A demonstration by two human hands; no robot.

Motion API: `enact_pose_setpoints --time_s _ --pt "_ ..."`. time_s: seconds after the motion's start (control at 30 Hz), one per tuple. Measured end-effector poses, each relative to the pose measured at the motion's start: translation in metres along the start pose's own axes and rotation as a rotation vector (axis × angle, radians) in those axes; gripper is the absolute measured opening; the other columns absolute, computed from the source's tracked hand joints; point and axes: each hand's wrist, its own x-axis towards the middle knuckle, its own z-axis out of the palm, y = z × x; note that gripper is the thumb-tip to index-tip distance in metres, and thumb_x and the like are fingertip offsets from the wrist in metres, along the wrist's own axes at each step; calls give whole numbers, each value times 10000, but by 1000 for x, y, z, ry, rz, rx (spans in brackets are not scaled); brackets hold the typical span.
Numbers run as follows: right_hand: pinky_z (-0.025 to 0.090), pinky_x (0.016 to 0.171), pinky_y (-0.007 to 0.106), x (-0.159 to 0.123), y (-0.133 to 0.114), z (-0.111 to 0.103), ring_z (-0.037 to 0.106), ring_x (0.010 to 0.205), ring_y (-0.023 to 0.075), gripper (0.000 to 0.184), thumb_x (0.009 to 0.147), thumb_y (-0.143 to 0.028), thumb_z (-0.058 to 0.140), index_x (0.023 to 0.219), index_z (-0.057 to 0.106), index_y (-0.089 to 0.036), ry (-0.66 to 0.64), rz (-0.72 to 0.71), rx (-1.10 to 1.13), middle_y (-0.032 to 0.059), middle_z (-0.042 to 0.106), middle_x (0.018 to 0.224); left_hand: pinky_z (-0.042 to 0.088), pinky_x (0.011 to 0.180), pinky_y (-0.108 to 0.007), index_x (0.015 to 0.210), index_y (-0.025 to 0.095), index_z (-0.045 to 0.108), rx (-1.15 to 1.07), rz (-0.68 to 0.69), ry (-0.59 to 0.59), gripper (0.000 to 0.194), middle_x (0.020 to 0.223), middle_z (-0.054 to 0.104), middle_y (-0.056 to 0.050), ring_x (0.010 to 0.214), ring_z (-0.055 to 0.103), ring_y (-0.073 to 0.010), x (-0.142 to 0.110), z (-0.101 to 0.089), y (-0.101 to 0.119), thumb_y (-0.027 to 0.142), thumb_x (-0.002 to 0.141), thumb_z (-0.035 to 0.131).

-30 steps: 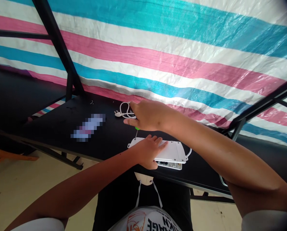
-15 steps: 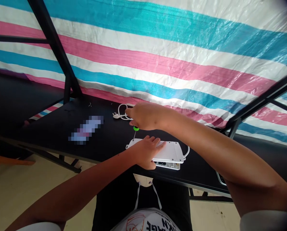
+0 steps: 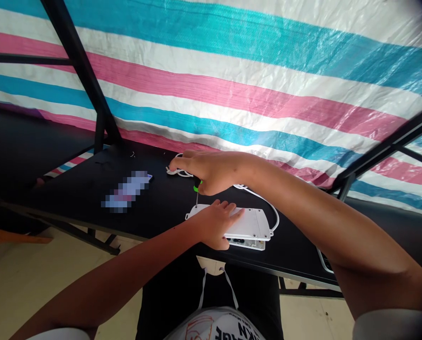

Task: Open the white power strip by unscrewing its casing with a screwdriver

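Note:
A long white power strip [image 3: 248,224] lies underside up at the front edge of the black table. Its cover sits askew, and a lower part with dark and metal innards [image 3: 248,243] shows along the near side. My left hand [image 3: 216,226] grips the strip across its width, fingers over the top and thumb at the near edge. Above its left end, my right hand [image 3: 206,172] is closed around a screwdriver [image 3: 197,189] with a black and green handle, index finger stretched out. The thin shaft stands nearly upright, its tip at a corner hole of the cover.
A white cord [image 3: 271,205] runs from the strip's right end to a coil with a plug [image 3: 172,171] behind my right hand. A blurred phone [image 3: 128,191] lies to the left. Black metal posts [image 3: 85,71] and a striped plastic sheet [image 3: 211,85] stand behind the table [image 3: 154,217].
My right hand has turned on the screwdriver handle, its index finger now reaching farther left, and more of the cord shows. My left hand and the strip keep their place.

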Motion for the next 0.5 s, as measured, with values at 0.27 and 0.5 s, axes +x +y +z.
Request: enact_pose_setpoints --time_s 0.27,0.5 --pt "458 734 287 2 -8 1 670 1104 265 716 908 -5 641 1589 487 -166 -55 37 -60 184 606 1452 448 988 -482 1665 113 278 -5 -11 -16 1035 1456 529 -232 1138 578 -373 0 -1 -1 429 758 663" --pt "432 724 326 -2 -6 -3 672 1042 277 432 976 -106 648 1407 630 -78 -82 158 -132 173 713 1198 449 994 -482 1667 116 276 -9 -4 -6 1038 1474 518 -223 1158 574 -374 0 0 0 420 753 663"
